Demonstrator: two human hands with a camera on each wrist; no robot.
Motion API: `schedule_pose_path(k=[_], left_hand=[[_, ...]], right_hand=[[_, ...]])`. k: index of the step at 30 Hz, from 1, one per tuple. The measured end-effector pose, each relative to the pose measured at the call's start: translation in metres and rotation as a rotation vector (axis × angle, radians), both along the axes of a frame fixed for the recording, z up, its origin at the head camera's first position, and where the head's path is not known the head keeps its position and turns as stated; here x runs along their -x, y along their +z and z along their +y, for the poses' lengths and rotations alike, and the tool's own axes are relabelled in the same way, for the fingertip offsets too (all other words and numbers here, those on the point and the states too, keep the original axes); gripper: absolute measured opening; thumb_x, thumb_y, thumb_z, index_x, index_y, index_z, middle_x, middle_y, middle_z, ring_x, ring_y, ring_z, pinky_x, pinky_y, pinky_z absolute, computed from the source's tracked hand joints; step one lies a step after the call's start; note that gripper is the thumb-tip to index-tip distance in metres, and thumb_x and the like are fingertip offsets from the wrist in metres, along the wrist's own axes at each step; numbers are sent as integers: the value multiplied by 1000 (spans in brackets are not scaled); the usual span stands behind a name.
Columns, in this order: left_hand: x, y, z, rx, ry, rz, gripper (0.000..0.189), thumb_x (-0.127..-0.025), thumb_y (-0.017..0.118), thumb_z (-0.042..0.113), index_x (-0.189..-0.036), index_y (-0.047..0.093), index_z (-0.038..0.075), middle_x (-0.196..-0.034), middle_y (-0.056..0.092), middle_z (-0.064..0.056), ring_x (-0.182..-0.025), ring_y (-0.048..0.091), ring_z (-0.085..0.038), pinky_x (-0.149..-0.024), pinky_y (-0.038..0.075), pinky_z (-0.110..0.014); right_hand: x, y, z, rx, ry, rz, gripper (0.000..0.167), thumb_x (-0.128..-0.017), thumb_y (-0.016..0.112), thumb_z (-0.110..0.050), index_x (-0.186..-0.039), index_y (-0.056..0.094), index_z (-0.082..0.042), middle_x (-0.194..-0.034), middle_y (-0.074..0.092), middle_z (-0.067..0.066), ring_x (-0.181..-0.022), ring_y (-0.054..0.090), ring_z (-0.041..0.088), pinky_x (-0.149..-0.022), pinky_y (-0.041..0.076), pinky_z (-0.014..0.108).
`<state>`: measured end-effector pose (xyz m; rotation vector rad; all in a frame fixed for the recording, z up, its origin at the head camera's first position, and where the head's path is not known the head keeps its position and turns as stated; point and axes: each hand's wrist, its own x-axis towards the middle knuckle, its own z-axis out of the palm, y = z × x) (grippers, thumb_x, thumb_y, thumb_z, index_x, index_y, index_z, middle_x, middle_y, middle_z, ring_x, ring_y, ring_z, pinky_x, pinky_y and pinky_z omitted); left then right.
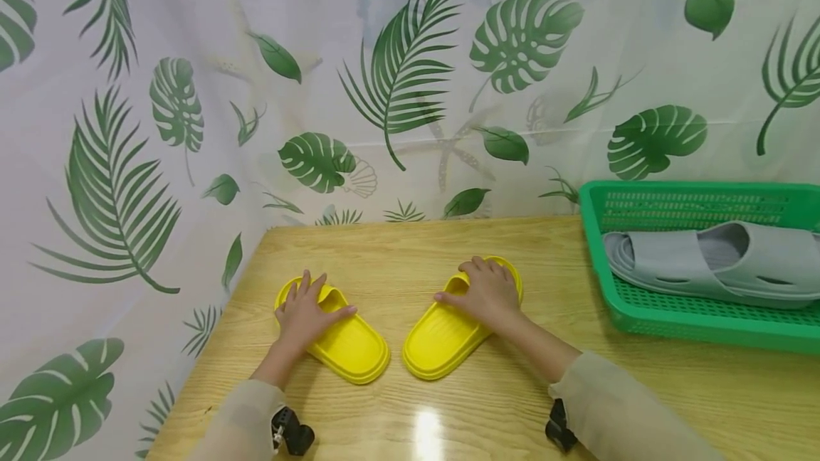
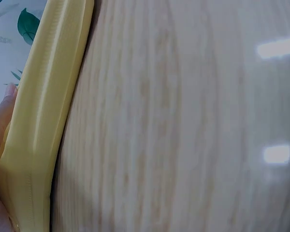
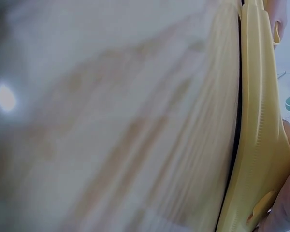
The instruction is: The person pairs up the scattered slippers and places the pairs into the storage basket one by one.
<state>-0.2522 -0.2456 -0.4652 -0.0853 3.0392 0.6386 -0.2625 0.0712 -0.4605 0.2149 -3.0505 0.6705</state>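
Note:
Two yellow slippers lie sole down on the wooden table, their heels angled towards each other. My left hand (image 1: pixel 306 315) lies over the strap of the left slipper (image 1: pixel 355 351) and holds it, thumb along the inner side and fingers across the front. Over the strap of the right slipper (image 1: pixel 435 343), my right hand (image 1: pixel 490 294) grips in the same way, its thumb on the inner side. The left wrist view shows the left slipper's side (image 2: pixel 43 106) close up; the right wrist view shows the right slipper's side (image 3: pixel 258 121). Both straps are partly hidden by the hands.
At the right stands a green plastic basket (image 1: pixel 605 290) with grey slippers (image 1: pixel 666 262) in it. A leaf-patterned curtain (image 1: pixel 423 183) hangs behind and to the left of the wooden table (image 1: pixel 384 425). Light reflects off the tabletop near the front.

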Motion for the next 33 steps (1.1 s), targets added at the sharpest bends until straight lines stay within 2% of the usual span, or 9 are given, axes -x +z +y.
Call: schedule_pose_path(k=[7,15,28,33], left_hand=[[-1,1,9,-6,57,5,96,-73,67,65,-147,34,15,-157,13,-18,-140,13,-45,-100,15,-72],[-2,0,21,25,126,13,93,-73,66,66,-145,37,15,-156,16,-17,-140,16,-45,-100,18,-71],[-7,3,35,-7,166,20,93,-73,66,65,-145,36,14,-156,14,-18,-140,12,-46,-100,16,-70],[-10,3,41,-30,197,46,93,-73,68,64,-145,38,14,-156,14,-19,-139,12,-46,-100,16,-69]], right_hand=[[-1,2,5,-4,-10,1,79,-77,63,-65,-129,54,-7,-139,46,16,-130,36,41,-109,22,57],[-3,3,11,-5,-27,-13,79,-78,62,-65,-130,53,-6,-138,46,17,-130,36,42,-109,22,57],[-9,4,25,0,-57,-25,78,-81,59,-64,-129,52,-3,-136,46,19,-126,37,44,-107,24,56],[-10,6,27,2,-73,-31,77,-81,59,-64,-129,52,-3,-135,46,20,-124,38,45,-105,25,58]])
